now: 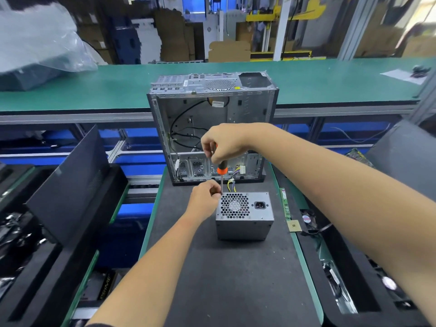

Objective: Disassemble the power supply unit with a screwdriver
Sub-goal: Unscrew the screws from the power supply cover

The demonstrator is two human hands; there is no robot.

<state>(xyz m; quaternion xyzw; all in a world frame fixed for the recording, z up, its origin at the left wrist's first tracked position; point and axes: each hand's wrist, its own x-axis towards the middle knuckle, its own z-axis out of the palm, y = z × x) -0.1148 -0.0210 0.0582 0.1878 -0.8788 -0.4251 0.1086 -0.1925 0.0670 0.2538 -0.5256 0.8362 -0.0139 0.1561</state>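
The power supply unit [244, 214] sat on the dark mat [226, 279] of the narrow work table, just in front of an open, stripped computer case [212, 128]. It was a plain grey metal box with its upper face turned toward the camera: a honeycomb grille over a round fan on the left, a black mains socket on the right. Coloured wires (yellow, purple, white) ran from behind it toward the case.

The right hand [225, 143] gripped the black-and-orange handle of a screwdriver [222, 172], fingers curled round it, and held it upright with the thin shaft reaching down to the unit's far left corner. The left hand [204, 199] was at that same corner, fingertips pinching the shaft near its tip and touching the unit's edge. The two hands stood close, one above the other.

A green memory stick [285, 204] and a small square chip [294, 225] lay along the table's right edge.
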